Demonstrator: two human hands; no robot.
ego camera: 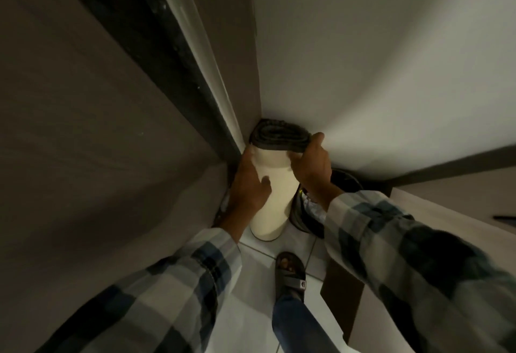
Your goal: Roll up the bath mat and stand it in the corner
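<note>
The bath mat [275, 199] is rolled into a cream-backed cylinder with a dark pile showing at its top end. It stands upright on the tiled floor in the corner where two walls meet. My left hand [250, 182] presses flat against the roll's left side. My right hand [311, 161] grips the roll's upper right edge, fingers over the dark top rim. Both sleeves are plaid.
A dark round bin [310, 213] with crumpled contents sits right beside the roll, under my right forearm. A dark door frame [167, 54] runs up the left wall. My sandalled foot [290, 271] stands on the white tiles [251, 297]. A brown cabinet edge [343, 297] is at right.
</note>
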